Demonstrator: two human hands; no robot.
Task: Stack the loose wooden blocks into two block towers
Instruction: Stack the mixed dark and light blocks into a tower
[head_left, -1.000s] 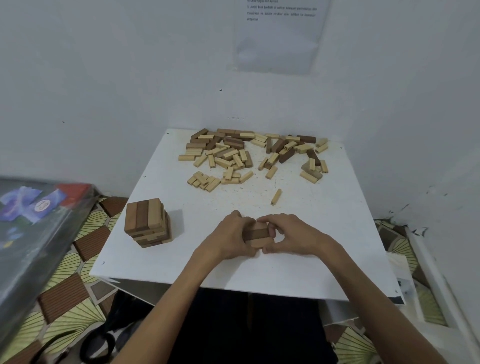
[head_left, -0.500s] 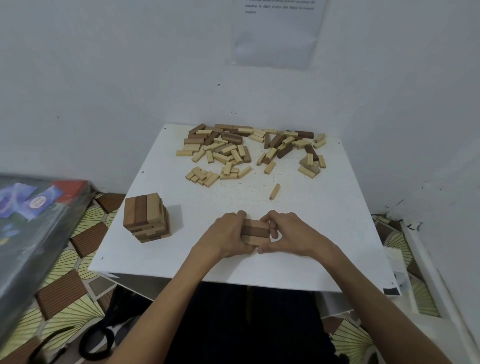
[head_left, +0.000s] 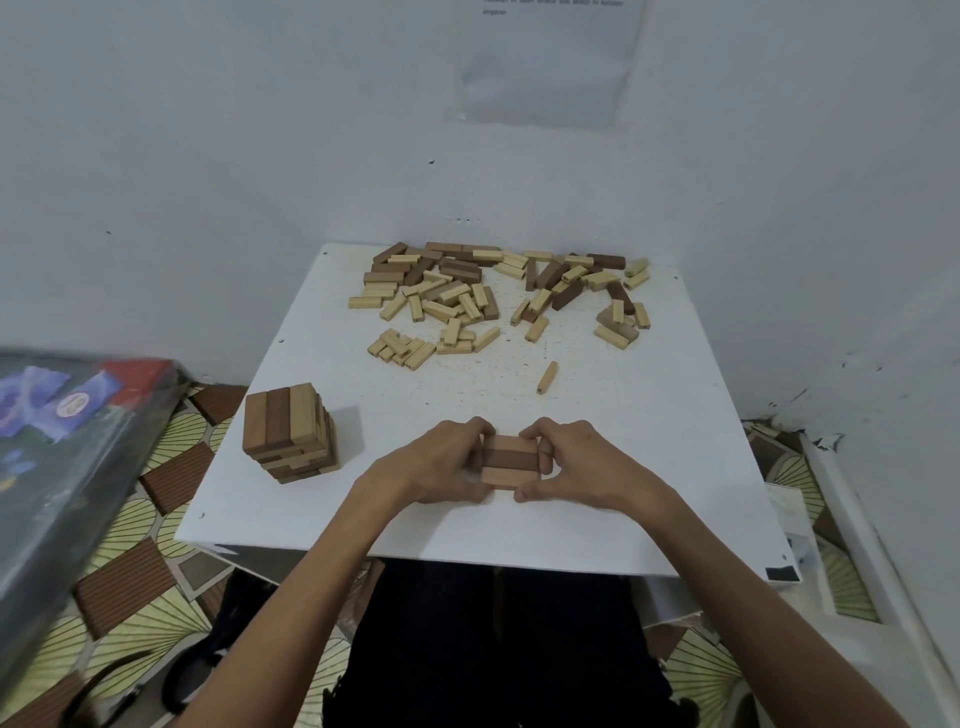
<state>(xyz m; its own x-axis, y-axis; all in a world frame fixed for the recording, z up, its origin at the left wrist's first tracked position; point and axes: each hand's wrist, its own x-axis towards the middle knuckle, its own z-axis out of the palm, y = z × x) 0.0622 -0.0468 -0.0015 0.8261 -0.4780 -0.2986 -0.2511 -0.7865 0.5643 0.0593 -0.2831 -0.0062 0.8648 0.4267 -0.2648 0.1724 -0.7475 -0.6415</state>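
Both hands cupping a small block stack

Left hand and right hand curl around smooth rectangular wooden blocks, pale and dark, on the white table.

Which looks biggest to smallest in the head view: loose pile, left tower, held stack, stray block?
1. loose pile
2. left tower
3. held stack, partly hidden
4. stray block
Nearness to the camera inflates the tower and stack.
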